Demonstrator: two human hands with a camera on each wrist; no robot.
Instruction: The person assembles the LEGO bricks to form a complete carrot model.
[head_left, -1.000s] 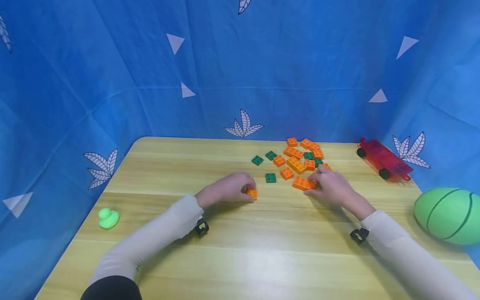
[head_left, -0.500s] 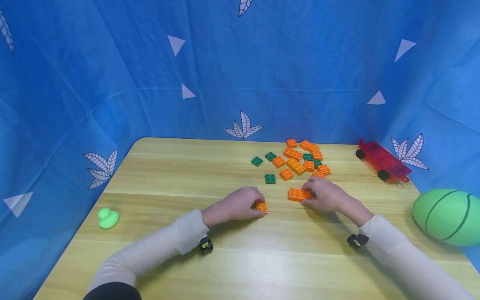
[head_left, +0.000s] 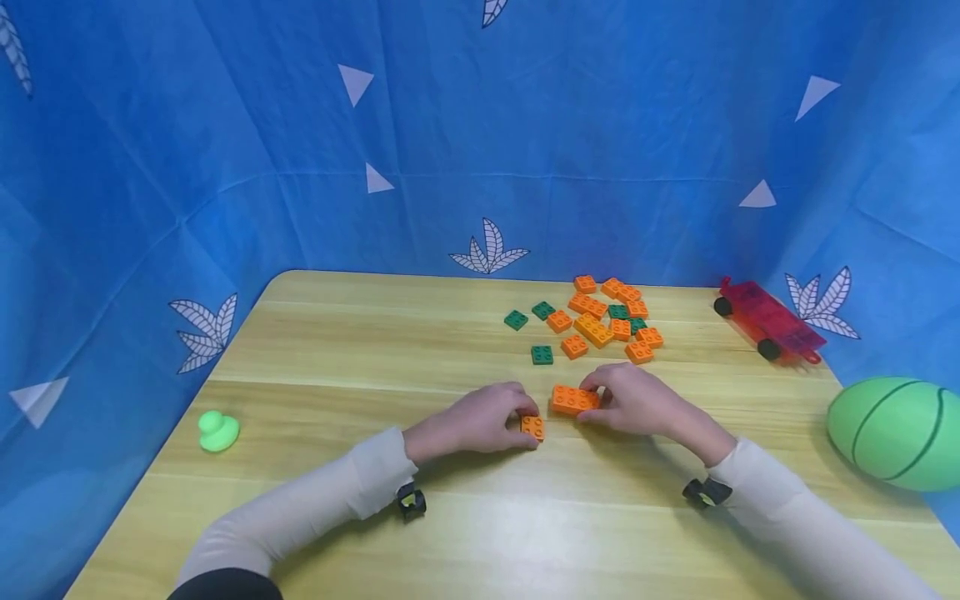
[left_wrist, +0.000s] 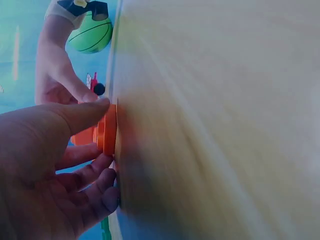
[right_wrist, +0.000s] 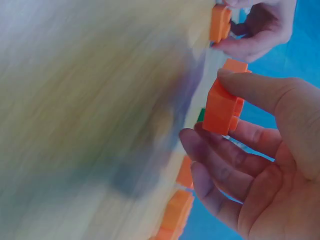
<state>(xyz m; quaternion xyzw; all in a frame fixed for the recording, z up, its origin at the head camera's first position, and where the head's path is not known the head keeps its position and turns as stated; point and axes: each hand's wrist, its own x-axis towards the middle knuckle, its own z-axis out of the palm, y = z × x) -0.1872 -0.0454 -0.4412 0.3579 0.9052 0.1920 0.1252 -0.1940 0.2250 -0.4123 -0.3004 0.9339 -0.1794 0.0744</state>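
While both arms are reaching in over the near half of the worktop [head_left: 480, 542], the left grip [head_left: 478, 419] is pinching a small square orange brick [head_left: 532, 428] between thumb and fingers, closed down to the brick's width, with its studs facing up. Just beyond it and to the right, the right grip [head_left: 648, 404] is holding a longer orange brick [head_left: 575, 400] by its right end, thumb on the near side and fingertips on the far side. Whether that brick is touching the wood is hard to tell. The two bricks are sitting close together but apart.

Judging from this, the step in hand is looking like a pairing of the two held bricks; a next move would be calling for level edges, matched studs and a steady hold on both.

Off to the sides, a light green toy [head_left: 218, 431] is standing at left and a green ball [head_left: 896, 433] is resting at right. Farther back, a square green brick [head_left: 542, 355] is lying before a loose cluster of orange bricks [head_left: 592, 330], and a red wheeled toy base [head_left: 772, 321] is sitting near the blue cloth [head_left: 600, 125].
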